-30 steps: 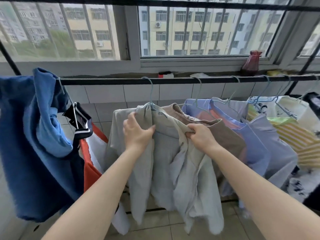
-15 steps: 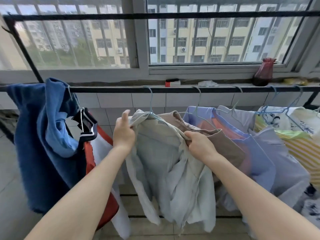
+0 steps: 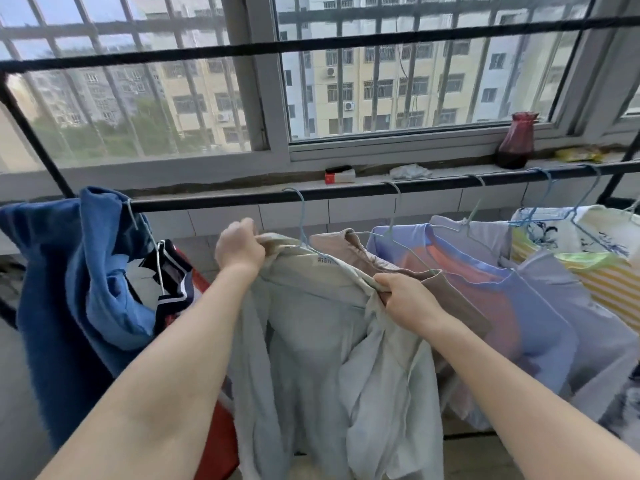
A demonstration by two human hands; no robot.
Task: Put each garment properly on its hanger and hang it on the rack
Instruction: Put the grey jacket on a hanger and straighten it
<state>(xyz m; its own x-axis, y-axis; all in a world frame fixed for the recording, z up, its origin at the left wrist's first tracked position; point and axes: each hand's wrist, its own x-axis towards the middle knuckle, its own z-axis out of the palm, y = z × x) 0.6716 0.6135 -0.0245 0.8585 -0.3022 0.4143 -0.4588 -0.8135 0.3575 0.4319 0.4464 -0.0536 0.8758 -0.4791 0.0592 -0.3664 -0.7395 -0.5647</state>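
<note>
Balcony window behind rack (image 3: 346, 190), pale shirt (image 3: 322, 341) on hanger (image 3: 303, 216), left hand (image 3: 239, 245) and right hand (image 3: 405, 299) each clenched on a shoulder.

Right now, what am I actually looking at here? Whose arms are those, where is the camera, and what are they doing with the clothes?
There is no machine here: these are a person's two bare arms, seen from a wide-angle camera worn on their head, looking forward and down. In front runs a black rack bar below a barred window. The left hand grips the collar of a pale grey-green shirt, and the right hand grips its other shoulder. The shirt is on a thin wire hanger hooked over the bar. Left of it hangs a blue garment; to the right, a lilac top and a yellow striped one. A dark red vase stands on the sill.
</note>
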